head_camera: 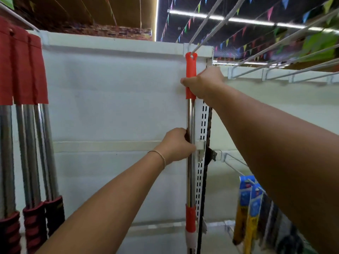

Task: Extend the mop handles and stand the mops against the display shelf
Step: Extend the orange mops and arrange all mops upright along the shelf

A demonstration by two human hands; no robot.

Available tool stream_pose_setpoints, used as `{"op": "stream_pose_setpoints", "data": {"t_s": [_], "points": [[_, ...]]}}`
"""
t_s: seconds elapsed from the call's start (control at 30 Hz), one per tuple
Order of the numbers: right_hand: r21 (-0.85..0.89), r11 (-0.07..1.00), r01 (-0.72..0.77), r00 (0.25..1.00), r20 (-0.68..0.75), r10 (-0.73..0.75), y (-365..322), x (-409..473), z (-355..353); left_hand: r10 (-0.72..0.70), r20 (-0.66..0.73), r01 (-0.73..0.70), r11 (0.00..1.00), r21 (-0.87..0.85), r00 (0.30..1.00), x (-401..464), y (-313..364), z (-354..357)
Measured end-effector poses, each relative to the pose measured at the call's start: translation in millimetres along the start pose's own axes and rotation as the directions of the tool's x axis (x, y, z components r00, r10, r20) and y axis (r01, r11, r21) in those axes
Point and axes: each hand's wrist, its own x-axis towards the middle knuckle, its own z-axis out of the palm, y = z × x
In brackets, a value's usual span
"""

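1. A shop aisle: a white metal display shelf back panel [113, 99] fills the centre, with a slotted upright [202, 125].
2. White wire hanging hooks [275, 50] jut out at upper right.
3. Packaged goods in blue and yellow cards [250, 202] hang lower right.
4. Strings of coloured pennant flags [238, 41] cross the dark ceiling.
5. Matching red-capped steel mop handles [23, 125] stand at left.

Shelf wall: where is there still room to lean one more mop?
The widest bare stretch of the white back panel lies between the dark red-handled mops on the left and the orange-handled mop that both hands hold. It is crowded at the far left, where the mops stand packed together, and right of the slotted upright, where hooks and hanging packets fill the space.
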Motion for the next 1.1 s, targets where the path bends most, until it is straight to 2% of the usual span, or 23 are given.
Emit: {"op": "stream_pose_setpoints", "data": {"t_s": [0.13,0.43,0.67,0.77,0.83,0.9,0.97,1.03,1.1], "points": [[-0.038,0.999,0.027,0.998,-0.054,-0.029,1,-2,5,0.028,-0.006,-0.028,0.999,-0.016,1.0,-1,-3,1],[-0.056,0.997,0.055,0.997,-0.049,-0.058,5,-3,12,0.0,-0.033,0.0,1.0,-0.012,0.999,-10,1,3],[-0.236,0.959,0.158,0.987,0.021,-0.158,4,-19,5,-0.078,-0.116,0.091,0.99,0.111,0.99,-25,11,15],[-0.177,0.978,0.114,0.992,0.078,-0.102,4,-21,-1,-0.12,-0.029,0.123,0.969,0.216,0.992,-50,3,25],[-0.242,0.961,0.136,0.988,0.1,-0.115,5,-21,-2,-0.146,0.072,0.119,0.949,0.293,0.987,-80,-7,29],[-0.366,0.905,0.219,0.976,0.098,-0.197,6,-23,-3,-0.155,0.125,0.094,0.914,0.395,0.98,-112,-20,27],[-0.499,0.816,0.293,0.956,0.126,-0.266,5,-31,-4,-0.174,0.117,0.093,0.86,0.501,0.978,-141,-34,18],[-0.701,0.613,0.365,0.925,0.202,-0.321,-1,-48,-4,-0.2,0.084,0.117,0.812,0.572,0.976,-164,-44,1],[-0.793,0.415,0.446,0.876,0.293,-0.382,-8,-68,-1,-0.232,0.041,0.159,0.775,0.612,0.972,-181,-49,-21]]}}
